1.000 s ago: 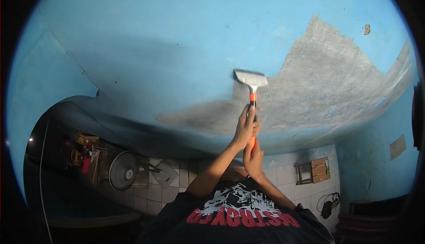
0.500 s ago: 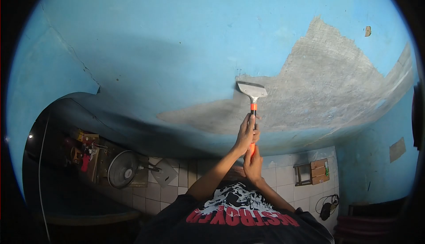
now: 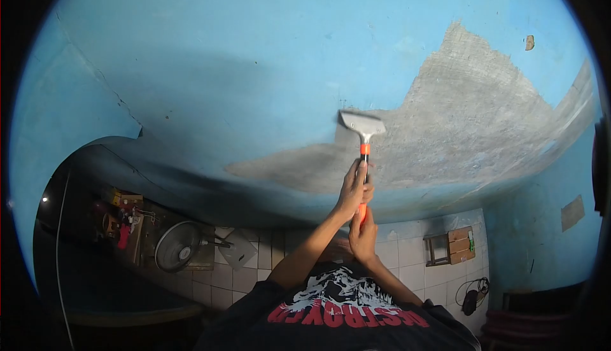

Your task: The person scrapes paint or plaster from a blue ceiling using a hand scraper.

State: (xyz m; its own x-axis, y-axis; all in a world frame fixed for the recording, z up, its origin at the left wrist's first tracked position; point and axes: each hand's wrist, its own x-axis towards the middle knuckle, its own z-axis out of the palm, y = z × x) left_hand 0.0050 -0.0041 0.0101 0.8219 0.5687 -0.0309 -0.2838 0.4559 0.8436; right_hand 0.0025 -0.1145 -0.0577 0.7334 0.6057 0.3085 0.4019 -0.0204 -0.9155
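Ceiling: blue paint overhead (image 3: 242, 45), with a broad bare grey patch (image 3: 471, 109) stripped out of it; a thin crack (image 3: 108, 90) runs through the paint well away from the patch's pointed left end.
Scraper: a wide metal blade on an orange and black handle (image 3: 363, 128), blade flat against the surface at the patch's upper left border, where grey meets blue.
Left hand: (image 3: 354, 189) wrapped closed around the handle just under the blade's neck, below the patch's edge.
Right hand: (image 3: 364, 235) clenched on the butt of the same handle, just beneath the left hand, farther from the patch.
Step in hand: by the look of it, scraping paint, with the blade edge set on the painted rim of the patch and both arms stretched up behind it.
Next move calls for: a firm two-handed push along the handle's line, away from the patch and into the blue, with the blade kept shallow so it lifts paint rather than gouges; both grips need to be tight.
Below the patch: a white tiled wall (image 3: 407, 255), with a fan (image 3: 175, 247) off beneath the patch's left end.
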